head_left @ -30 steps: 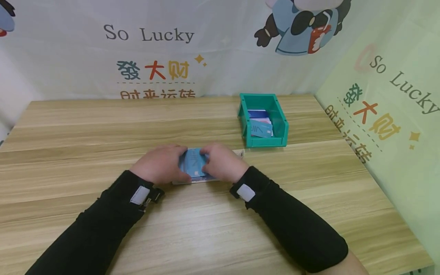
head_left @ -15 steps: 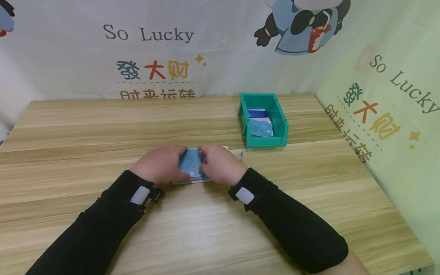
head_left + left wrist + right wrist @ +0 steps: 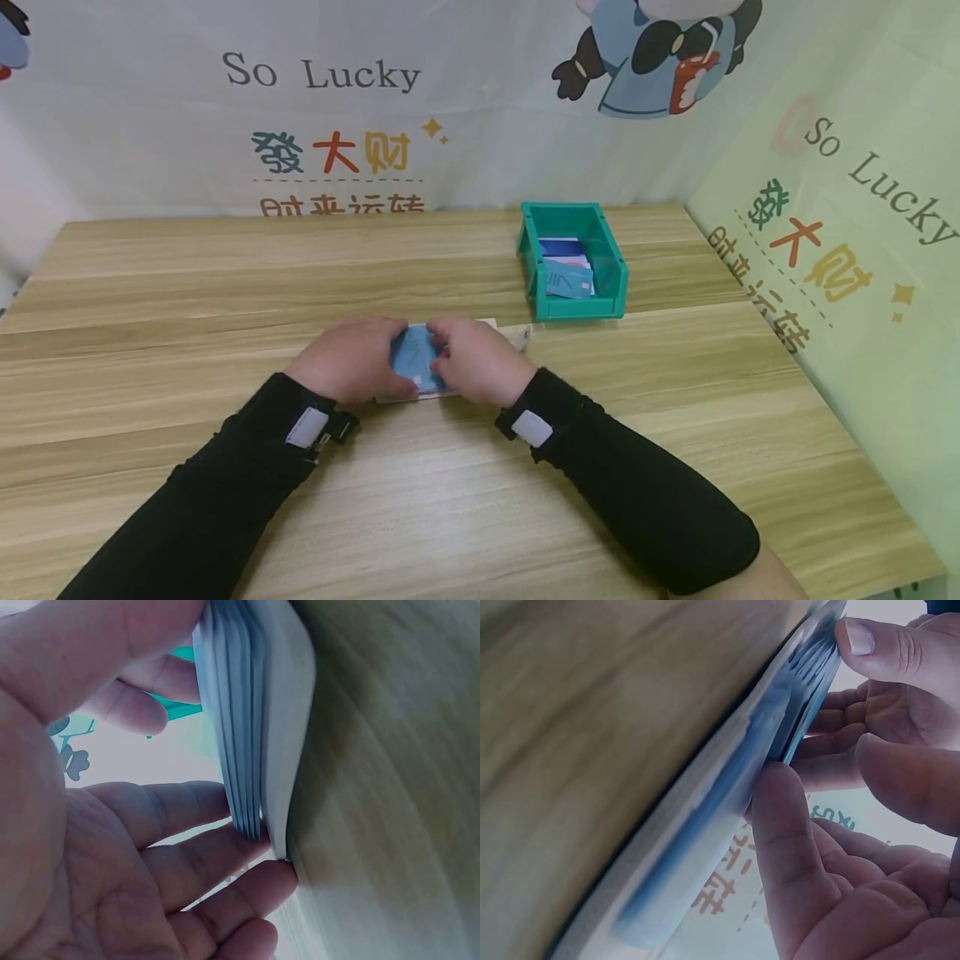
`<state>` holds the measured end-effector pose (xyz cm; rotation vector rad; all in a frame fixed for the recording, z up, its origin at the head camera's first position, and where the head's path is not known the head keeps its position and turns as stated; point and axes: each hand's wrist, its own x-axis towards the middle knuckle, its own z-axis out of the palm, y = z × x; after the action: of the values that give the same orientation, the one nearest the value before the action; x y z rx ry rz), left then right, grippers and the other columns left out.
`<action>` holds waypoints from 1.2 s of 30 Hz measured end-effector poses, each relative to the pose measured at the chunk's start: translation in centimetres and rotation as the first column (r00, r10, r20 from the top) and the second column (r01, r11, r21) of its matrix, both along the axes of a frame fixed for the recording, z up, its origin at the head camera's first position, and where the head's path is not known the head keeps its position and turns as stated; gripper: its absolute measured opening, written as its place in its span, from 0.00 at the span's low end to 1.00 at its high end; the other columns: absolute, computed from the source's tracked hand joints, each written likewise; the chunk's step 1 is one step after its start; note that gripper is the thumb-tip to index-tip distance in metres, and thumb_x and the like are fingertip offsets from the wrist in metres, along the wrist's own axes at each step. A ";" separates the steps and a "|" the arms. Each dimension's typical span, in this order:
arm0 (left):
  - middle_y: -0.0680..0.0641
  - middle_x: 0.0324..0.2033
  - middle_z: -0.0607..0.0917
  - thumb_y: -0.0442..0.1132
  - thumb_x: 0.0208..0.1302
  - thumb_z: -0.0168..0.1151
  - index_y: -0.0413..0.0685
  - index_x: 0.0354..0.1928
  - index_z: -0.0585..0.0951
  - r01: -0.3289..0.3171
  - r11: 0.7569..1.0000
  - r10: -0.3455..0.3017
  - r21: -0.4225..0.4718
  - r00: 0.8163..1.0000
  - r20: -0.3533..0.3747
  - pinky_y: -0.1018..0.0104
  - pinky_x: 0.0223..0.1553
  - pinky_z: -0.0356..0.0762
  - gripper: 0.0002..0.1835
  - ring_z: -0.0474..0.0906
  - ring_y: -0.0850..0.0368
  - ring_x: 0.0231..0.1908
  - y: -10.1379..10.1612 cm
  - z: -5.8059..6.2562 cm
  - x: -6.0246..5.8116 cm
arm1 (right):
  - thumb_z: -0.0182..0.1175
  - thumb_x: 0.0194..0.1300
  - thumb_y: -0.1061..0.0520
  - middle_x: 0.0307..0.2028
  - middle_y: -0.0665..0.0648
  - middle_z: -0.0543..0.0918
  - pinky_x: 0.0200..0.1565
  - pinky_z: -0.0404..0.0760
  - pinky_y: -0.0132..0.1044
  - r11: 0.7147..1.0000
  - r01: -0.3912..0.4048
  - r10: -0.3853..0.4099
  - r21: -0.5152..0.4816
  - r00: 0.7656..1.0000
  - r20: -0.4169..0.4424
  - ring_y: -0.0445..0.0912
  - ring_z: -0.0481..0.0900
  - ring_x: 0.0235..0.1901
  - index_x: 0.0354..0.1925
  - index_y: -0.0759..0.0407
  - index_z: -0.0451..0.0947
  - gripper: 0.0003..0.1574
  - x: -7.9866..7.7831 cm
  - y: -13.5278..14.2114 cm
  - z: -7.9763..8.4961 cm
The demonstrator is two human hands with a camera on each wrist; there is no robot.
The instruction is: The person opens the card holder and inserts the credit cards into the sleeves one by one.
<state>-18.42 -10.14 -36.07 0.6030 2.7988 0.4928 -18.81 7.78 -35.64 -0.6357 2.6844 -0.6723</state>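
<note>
A stack of blue cards lies on the table in the head view, with its layered edges showing in the left wrist view. My left hand grips the stack from the left, thumb along the near edge and fingers at the far edge. Under the cards is a whitish flat piece, its kind unclear, sticking out to the right. My right hand is over the right part of the stack. One finger touches the cards' edge in the right wrist view, while that thumb stands apart.
A green open-front bin stands at the back right of the wooden table, holding several loose cards. A printed cloth hangs behind the table, and another borders its right side.
My right hand has shifted a little left over the cards, covering more of the top one and uncovering more of the whitish piece. My left hand has stayed in place.
</note>
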 end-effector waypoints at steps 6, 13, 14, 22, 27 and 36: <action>0.45 0.45 0.78 0.56 0.43 0.73 0.42 0.58 0.72 0.005 1.000 -0.005 0.001 1.000 -0.024 0.53 0.42 0.70 0.41 0.70 0.50 0.39 0.0 0.1 0.0 | 0.56 0.66 0.56 0.58 0.56 0.74 0.55 0.71 0.39 1.000 -0.020 0.020 0.019 1.000 -0.009 0.38 0.68 0.53 0.64 0.61 0.65 0.30 0.1 -0.1 0.0; 0.46 0.43 0.78 0.57 0.43 0.72 0.43 0.56 0.72 -0.001 1.000 0.000 -0.010 1.000 -0.027 0.55 0.40 0.70 0.40 0.70 0.50 0.38 0.0 0.0 0.0 | 0.54 0.68 0.52 0.58 0.55 0.74 0.49 0.75 0.37 0.997 -0.068 0.069 0.030 0.997 -0.022 0.38 0.72 0.44 0.66 0.60 0.63 0.31 0.1 0.4 0.6; 0.46 0.44 0.77 0.57 0.43 0.72 0.42 0.58 0.71 -0.004 1.000 0.004 -0.013 1.000 -0.024 0.54 0.40 0.71 0.42 0.70 0.50 0.38 0.0 0.0 0.0 | 0.53 0.69 0.51 0.58 0.55 0.74 0.48 0.75 0.37 0.998 -0.064 0.064 0.022 0.998 -0.021 0.38 0.72 0.44 0.66 0.60 0.64 0.31 0.0 0.6 0.8; 0.43 0.52 0.75 0.59 0.43 0.71 0.38 0.64 0.66 -0.026 0.999 0.025 -0.043 1.000 -0.017 0.50 0.48 0.70 0.49 0.69 0.49 0.42 0.1 0.1 0.1 | 0.53 0.69 0.51 0.47 0.52 0.80 0.41 0.79 0.35 0.985 0.114 -0.132 -0.130 0.982 -0.134 0.39 0.75 0.39 0.58 0.58 0.73 0.22 -2.0 4.2 3.0; 0.41 0.57 0.72 0.60 0.44 0.69 0.39 0.66 0.65 -0.023 0.997 0.022 -0.067 1.000 -0.022 0.45 0.54 0.66 0.50 0.67 0.46 0.48 0.2 0.1 0.2 | 0.55 0.68 0.54 0.42 0.55 0.81 0.34 0.78 0.37 0.933 0.271 -0.333 -0.235 0.897 -0.290 0.41 0.76 0.35 0.52 0.60 0.76 0.17 -4.1 7.6 3.5; 0.41 0.58 0.71 0.65 0.50 0.62 0.40 0.66 0.64 -0.032 0.995 0.030 -0.094 0.999 -0.022 0.42 0.52 0.65 0.48 0.66 0.45 0.49 0.3 0.0 0.3 | 0.55 0.66 0.57 0.55 0.63 0.75 0.53 0.72 0.49 0.867 0.485 -0.496 -0.117 0.813 -0.304 0.53 0.70 0.52 0.58 0.64 0.72 0.23 -7.7 12.2 1.4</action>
<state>-18.15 -9.82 -36.03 0.5482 2.8359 0.3601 -26.54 19.99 -34.24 -0.0365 3.1925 -0.7948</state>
